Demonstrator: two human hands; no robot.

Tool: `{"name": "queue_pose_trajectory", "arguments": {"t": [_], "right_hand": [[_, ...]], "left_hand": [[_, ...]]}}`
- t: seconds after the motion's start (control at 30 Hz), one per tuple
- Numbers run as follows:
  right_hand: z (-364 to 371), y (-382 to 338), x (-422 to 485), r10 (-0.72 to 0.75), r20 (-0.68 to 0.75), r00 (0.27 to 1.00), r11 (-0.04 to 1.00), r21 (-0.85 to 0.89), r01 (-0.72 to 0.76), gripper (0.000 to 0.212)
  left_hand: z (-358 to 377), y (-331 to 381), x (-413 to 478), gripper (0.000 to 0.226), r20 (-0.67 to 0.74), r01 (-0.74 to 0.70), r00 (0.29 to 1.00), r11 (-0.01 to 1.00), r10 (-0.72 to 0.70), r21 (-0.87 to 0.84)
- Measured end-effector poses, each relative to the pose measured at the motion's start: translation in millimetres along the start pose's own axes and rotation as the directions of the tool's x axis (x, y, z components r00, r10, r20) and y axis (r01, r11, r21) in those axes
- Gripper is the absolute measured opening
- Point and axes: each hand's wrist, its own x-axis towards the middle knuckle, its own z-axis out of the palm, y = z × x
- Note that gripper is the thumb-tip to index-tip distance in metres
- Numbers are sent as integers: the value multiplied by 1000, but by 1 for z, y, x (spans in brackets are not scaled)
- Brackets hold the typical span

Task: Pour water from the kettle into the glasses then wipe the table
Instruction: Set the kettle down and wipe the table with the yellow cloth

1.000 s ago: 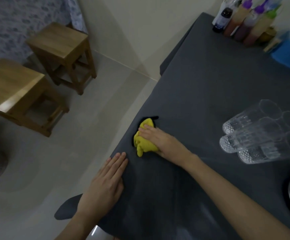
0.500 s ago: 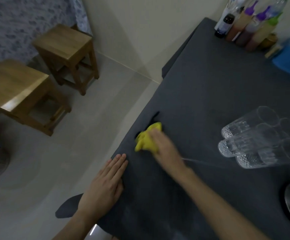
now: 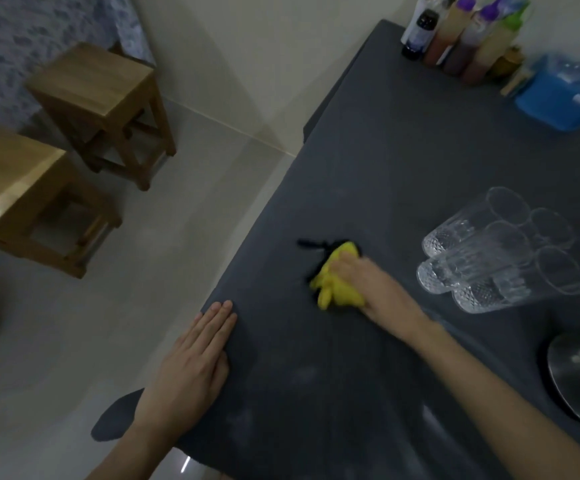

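light: dim, flat | blur: right hand [image 3: 368, 285] on crumpled yellow cloth [image 3: 337, 285] smeared | edges: wide-angle bending, soft

Dark table [image 3: 402, 161]: glasses [image 3: 496, 251], cloth [image 3: 337, 289]

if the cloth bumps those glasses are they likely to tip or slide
The glasses look tall and narrow, so a knock near the rim could probably tip one. They stand clustered, so one may strike its neighbours. The yellow cloth looks soft and crumpled, so a light brush likely just nudges them.
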Motion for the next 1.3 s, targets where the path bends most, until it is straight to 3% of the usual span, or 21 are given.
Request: {"name": "queue_pose_trajectory", "arguments": {"t": [0.1,0.17,0.23,0.3,0.43,0.57,0.67,0.8,0.9,0.97,1.03,1.13,1.23,1.3], "right_hand": [[-2,16,29,357,-210,910,934,94,-344,48],[2,5,38,473,-285,834,881,181,-438,47],[8,-22,35,444,-313,840,894,220,-390,48],[19,-56,25,320,-290,902,940,213,-265,50],[49,-119,-5,59,-83,995,987,155,-46,53],[41,-116,-53,-103,79,992,991,98,95,56],[10,-73,-87,-1,105,994,1000,21,-2,69],[-32,-22,-106,281,63,958,958,-73,-276,61],[-26,-20,-92,375,-1,927,924,-81,-374,57],[-4,-46,-73,286,-11,958,957,-50,-286,45],[26,-91,-57,66,45,997,998,7,-66,43],[57,-164,-52,-208,136,968,978,57,202,43],[62,-188,-76,-245,112,963,969,54,241,25],[54,-180,-97,-242,103,965,970,13,242,27]], "left_hand": [[-1,0,-1,55,17,13,1000,1000,-14,20],[0,0,-2,57,23,14,1000,1000,-14,27],[0,-1,-2,58,23,13,1000,999,-14,39],[0,0,-2,58,21,12,1000,999,-12,41],[-2,0,1,59,28,-12,1000,1000,12,15],[-2,0,2,57,23,-8,1000,1000,7,14],[-4,2,1,56,31,7,1000,1000,-7,21],[-1,-1,-2,58,39,12,999,1000,-13,29],[3,-3,-5,59,29,26,999,999,-27,27],[3,-3,-5,60,21,16,1000,1000,-17,23],[1,-1,-2,60,19,0,1000,1000,0,22],[-1,-1,-1,54,17,-22,1000,1000,22,15],[1,0,-1,55,9,-33,999,999,32,20],[0,2,-1,54,1,-45,999,999,45,24]]}}
